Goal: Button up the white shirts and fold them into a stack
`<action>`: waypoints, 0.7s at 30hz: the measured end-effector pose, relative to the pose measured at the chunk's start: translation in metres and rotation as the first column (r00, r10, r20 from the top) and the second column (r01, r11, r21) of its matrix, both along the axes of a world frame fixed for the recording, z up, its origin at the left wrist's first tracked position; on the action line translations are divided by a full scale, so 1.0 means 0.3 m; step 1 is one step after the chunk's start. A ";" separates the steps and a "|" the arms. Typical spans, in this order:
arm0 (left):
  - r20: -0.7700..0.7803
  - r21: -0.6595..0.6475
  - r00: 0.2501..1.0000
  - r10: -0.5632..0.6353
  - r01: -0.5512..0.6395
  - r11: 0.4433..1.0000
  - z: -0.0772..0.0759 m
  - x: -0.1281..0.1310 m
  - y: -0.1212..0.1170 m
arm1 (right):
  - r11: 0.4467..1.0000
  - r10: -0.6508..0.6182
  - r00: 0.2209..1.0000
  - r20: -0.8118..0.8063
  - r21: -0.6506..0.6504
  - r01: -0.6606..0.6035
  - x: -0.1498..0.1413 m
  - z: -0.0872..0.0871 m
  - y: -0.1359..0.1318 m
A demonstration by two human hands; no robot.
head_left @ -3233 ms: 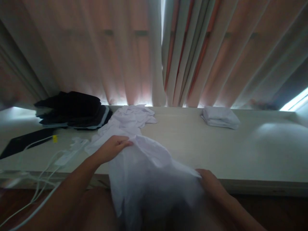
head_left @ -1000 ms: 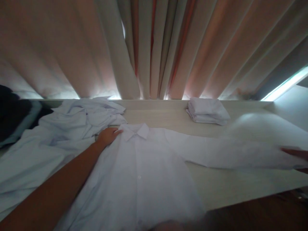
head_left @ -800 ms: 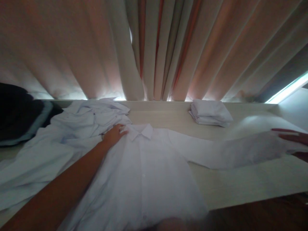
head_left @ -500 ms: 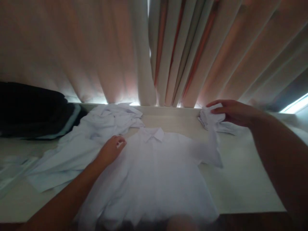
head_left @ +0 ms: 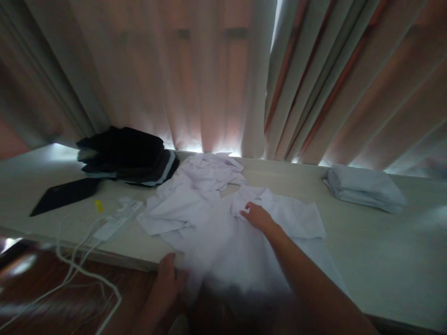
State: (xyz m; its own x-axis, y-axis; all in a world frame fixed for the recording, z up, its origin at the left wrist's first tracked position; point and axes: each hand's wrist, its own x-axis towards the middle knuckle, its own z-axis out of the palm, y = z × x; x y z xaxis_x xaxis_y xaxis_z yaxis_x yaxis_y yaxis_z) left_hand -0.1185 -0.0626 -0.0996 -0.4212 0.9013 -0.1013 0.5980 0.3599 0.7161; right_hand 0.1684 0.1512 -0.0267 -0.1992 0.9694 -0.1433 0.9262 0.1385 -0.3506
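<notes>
A white collared shirt (head_left: 244,251) lies front up on the white tabletop, its lower part hanging toward me and blurred. My right hand (head_left: 257,217) is at the shoulder beside the collar, finger and thumb closed on the shirt's fabric. Lower down, my left hand (head_left: 169,279) grips the shirt's left side near the table edge. Motion smears its fingertips and the cloth there. Touching the shirt's left side is a heap of rumpled white shirts (head_left: 206,174).
Folded white shirts (head_left: 366,186) are stacked at the right. Dark folded clothes (head_left: 129,153) form a pile at the left, near a flat black object (head_left: 66,195). A white power strip (head_left: 118,221) has cables (head_left: 75,265) dangling over the edge. Curtains (head_left: 216,93) hang behind.
The view has turned left. My right hand has moved from white fabric by the folded stack to the collar. My left hand has come down from the shirt's shoulder to its lower left side.
</notes>
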 end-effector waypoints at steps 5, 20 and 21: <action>0.051 0.113 0.995 0.083 -0.089 0.990 -0.053 0.053 -0.016 | 0.992 -0.056 0.993 0.102 0.121 0.044 0.035 -0.146 -0.195; 0.173 0.170 0.974 0.143 -0.173 0.970 0.052 -0.207 -0.004 | 0.944 0.226 0.974 0.031 0.239 -0.227 0.080 -0.200 -0.203; 0.166 0.148 0.979 0.119 -0.144 0.978 0.079 -0.233 0.009 | 0.938 0.250 0.968 0.022 0.240 -0.248 0.080 -0.193 -0.219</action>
